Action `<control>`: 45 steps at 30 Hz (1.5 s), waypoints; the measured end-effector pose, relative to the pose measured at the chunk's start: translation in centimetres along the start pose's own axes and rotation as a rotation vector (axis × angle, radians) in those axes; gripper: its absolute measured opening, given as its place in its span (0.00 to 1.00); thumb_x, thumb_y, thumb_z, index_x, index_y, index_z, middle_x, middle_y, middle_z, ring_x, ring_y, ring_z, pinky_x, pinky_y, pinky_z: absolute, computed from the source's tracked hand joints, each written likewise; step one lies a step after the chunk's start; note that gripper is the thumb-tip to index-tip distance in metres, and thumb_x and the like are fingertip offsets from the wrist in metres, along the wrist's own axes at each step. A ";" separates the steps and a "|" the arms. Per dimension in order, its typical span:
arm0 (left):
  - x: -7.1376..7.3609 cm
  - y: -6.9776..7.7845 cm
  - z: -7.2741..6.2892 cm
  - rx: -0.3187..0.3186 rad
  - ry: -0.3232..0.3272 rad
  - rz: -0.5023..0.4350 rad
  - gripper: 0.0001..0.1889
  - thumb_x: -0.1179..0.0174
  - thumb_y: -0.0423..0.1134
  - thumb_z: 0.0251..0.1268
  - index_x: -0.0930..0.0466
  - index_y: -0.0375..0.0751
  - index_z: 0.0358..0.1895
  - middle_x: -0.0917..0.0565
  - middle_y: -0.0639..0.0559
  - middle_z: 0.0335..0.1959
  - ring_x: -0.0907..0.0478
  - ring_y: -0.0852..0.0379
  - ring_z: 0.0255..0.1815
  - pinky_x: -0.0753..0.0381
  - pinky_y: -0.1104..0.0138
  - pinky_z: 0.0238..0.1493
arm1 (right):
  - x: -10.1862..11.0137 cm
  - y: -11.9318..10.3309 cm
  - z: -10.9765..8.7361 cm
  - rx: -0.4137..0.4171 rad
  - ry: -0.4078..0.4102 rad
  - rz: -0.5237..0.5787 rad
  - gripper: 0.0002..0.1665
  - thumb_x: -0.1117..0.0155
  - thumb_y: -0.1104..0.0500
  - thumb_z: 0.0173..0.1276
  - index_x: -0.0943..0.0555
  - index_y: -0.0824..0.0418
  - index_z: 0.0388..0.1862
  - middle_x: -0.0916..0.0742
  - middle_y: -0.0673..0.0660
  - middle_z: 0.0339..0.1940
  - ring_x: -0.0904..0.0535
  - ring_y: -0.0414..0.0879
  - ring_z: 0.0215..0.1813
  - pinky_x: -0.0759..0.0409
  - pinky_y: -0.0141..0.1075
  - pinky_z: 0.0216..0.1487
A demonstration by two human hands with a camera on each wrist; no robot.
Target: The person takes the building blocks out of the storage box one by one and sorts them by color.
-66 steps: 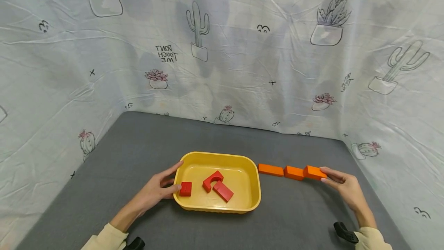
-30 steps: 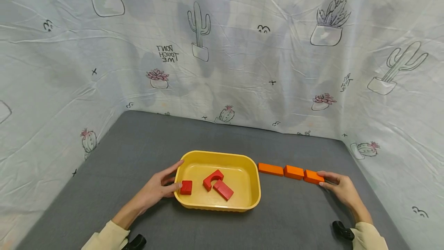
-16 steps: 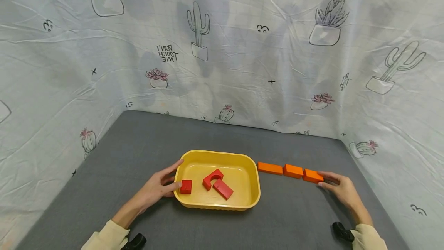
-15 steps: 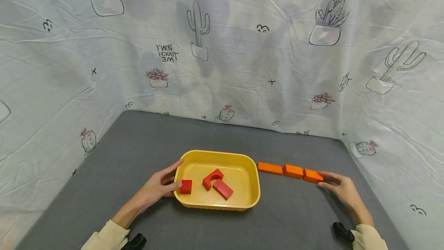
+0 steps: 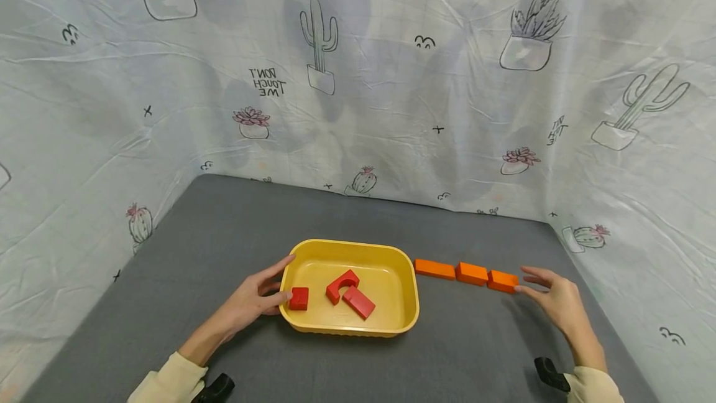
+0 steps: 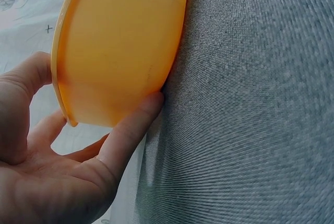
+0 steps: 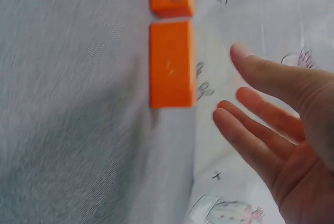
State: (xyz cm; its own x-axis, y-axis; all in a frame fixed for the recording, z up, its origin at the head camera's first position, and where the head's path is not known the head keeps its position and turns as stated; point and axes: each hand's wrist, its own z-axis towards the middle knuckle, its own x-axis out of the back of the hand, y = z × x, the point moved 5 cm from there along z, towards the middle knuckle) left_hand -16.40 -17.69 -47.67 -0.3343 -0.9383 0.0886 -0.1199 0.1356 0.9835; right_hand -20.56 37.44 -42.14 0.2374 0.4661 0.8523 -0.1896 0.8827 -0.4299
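Note:
My left hand (image 5: 254, 298) holds the left end of a yellow plastic tub (image 5: 414, 294), thumb over the rim and fingers along the outside wall. In the left wrist view, fingertips touch the tub's wall (image 6: 120, 41) close to the cloth. Three orange blocks lie end to end to the right of the tub: a long block (image 5: 435, 269), a middle block (image 5: 472, 273) and an end block (image 5: 503, 282). My right hand (image 5: 559, 300) hovers just right of the end block with nothing in it; the right wrist view shows its thumb and fingers (image 7: 250, 140) spread apart from the block.
Inside the tub are a red cube-like block (image 5: 299, 298), a red arch block (image 5: 342, 285) and a red rectangular block (image 5: 358, 302). Grey cloth (image 5: 358, 369) covers the table. White printed sheets (image 5: 391, 92) close off the back and sides.
My right hand has lowered the end orange block onto the cloth, in line with the other two, then let go and drawn slightly away. My left hand has stayed on the tub.

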 end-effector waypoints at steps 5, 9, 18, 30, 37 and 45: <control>0.1 0.1 0.2 0.013 0.010 -0.007 0.40 0.35 0.39 0.65 0.45 0.55 0.78 0.47 0.40 0.78 0.30 0.40 0.64 0.16 0.57 0.47 | 0.0 -1.2 -0.1 -0.003 -0.044 0.017 0.28 0.24 0.61 0.57 0.19 0.72 0.56 0.14 0.70 0.48 0.16 0.65 0.46 0.17 0.53 0.40; 0.1 0.1 0.3 0.024 0.021 0.000 0.40 0.35 0.38 0.65 0.44 0.56 0.77 0.47 0.41 0.78 0.31 0.40 0.65 0.16 0.57 0.47 | 0.2 -1.8 0.0 0.003 -0.027 0.039 0.28 0.26 0.61 0.59 0.20 0.70 0.57 0.14 0.68 0.49 0.16 0.63 0.45 0.16 0.51 0.40; 0.2 0.2 0.3 0.024 0.018 0.004 0.40 0.35 0.38 0.65 0.44 0.56 0.78 0.48 0.41 0.78 0.31 0.39 0.66 0.16 0.57 0.48 | 0.3 -4.4 -0.3 0.007 -0.034 0.121 0.26 0.29 0.56 0.64 0.20 0.66 0.59 0.14 0.64 0.52 0.14 0.46 0.45 0.18 0.25 0.39; 0.5 0.1 0.3 0.011 0.002 0.002 0.40 0.35 0.39 0.66 0.45 0.56 0.78 0.49 0.41 0.78 0.32 0.39 0.66 0.16 0.57 0.48 | -2.2 -9.9 -0.2 0.122 -0.052 0.246 0.24 0.25 0.61 0.59 0.17 0.66 0.54 0.13 0.64 0.46 0.14 0.50 0.41 0.18 0.26 0.39; 0.5 -0.1 0.4 0.017 0.003 0.003 0.40 0.35 0.39 0.66 0.45 0.57 0.78 0.49 0.42 0.78 0.32 0.39 0.66 0.16 0.57 0.48 | -3.8 -11.6 0.0 0.162 -0.106 0.360 0.23 0.27 0.62 0.60 0.17 0.64 0.54 0.14 0.64 0.49 0.14 0.52 0.43 0.16 0.28 0.40; 0.5 0.0 0.4 0.021 0.009 0.002 0.40 0.36 0.38 0.66 0.45 0.56 0.78 0.49 0.41 0.79 0.33 0.38 0.67 0.16 0.57 0.49 | -4.9 -13.3 -0.1 0.170 -0.170 0.462 0.22 0.28 0.61 0.62 0.18 0.65 0.55 0.15 0.60 0.52 0.16 0.56 0.47 0.17 0.29 0.44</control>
State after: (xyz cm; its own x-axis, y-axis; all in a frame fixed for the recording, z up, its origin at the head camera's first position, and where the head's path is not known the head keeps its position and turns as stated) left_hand -16.94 -18.05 -47.72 -0.3256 -0.9410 0.0921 -0.1386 0.1439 0.9798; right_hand -19.14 23.45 -40.60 -0.0635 0.7762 0.6273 -0.3930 0.5583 -0.7306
